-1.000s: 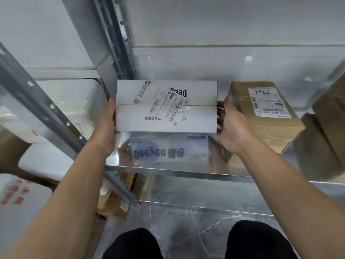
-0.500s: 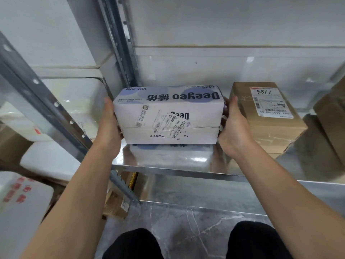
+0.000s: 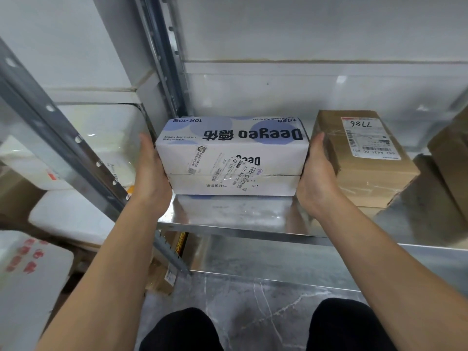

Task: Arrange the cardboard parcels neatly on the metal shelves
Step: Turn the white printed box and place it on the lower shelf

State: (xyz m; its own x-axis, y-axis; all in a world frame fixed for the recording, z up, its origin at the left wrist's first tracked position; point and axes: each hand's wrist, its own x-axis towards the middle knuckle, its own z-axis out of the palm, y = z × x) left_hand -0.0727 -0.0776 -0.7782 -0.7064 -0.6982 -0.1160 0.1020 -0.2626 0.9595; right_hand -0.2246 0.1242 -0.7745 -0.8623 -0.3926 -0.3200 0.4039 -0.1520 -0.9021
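Low on the shiny metal shelf, beside its grey upright post, the white rectangular cardboard parcel with blue print lies lengthwise, just left of a brown taped cardboard parcel. The left hand and right hand press its two ends, thumbs straight; the other fingers are hidden, so their curl cannot be told.

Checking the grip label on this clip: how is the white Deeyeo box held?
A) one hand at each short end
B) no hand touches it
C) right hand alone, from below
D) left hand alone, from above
A: the left hand presses the left end of the white Deeyeo box and the right hand its right end.
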